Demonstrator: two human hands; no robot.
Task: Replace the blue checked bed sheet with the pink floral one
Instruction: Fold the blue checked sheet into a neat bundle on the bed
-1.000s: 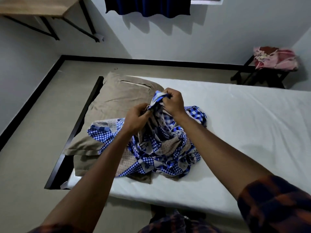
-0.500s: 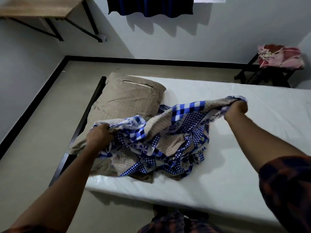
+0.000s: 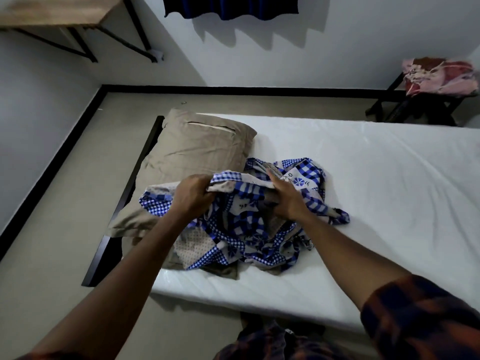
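Observation:
The blue checked bed sheet lies crumpled on the bare white mattress, partly over the tan pillow. My left hand grips a folded edge of the sheet with curled fingers. My right hand holds the same edge a little to the right, thumb stretched along the cloth and fingers tucked under it. The pink floral sheet sits bundled on a dark stool at the far right by the wall.
The black bed frame shows along the mattress's left side, with bare floor beyond. A wooden wall shelf hangs at the upper left. A dark blue curtain hangs on the far wall.
My hands spread wide apart along the sheet's edge, then came back together. The stretched edge has dropped onto the pile, and both hands now hold it close over the heap.

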